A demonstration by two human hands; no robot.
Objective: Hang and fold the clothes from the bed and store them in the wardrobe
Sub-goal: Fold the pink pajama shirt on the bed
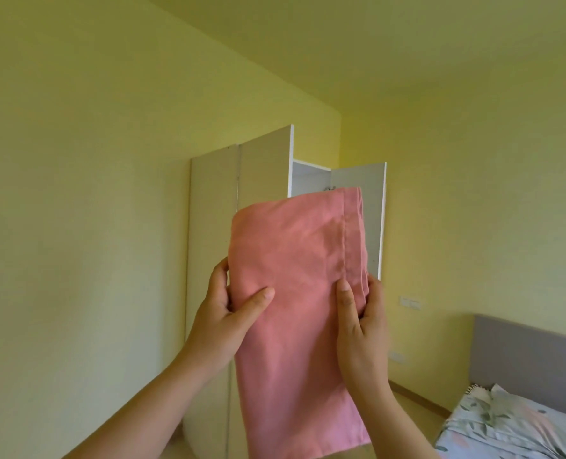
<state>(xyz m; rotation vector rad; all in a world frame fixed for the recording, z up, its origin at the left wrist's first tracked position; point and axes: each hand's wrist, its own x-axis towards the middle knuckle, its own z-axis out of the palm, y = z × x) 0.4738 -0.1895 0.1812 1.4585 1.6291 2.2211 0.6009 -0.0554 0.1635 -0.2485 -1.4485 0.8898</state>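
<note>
Left grip (222,313) is pinching the left edge of the folded pink cloth (295,293), which is hanging upright mid-air in front of the open white wardrobe (215,226). Right grip (361,326) is pinching its right edge. Bed (506,425) is sitting lower right.

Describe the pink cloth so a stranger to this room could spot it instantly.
Find the open white wardrobe on the yellow wall. In front of it, the left hand and right hand hold up a folded cloth. It alone is plain pink, unlike the floral bedding.
</note>
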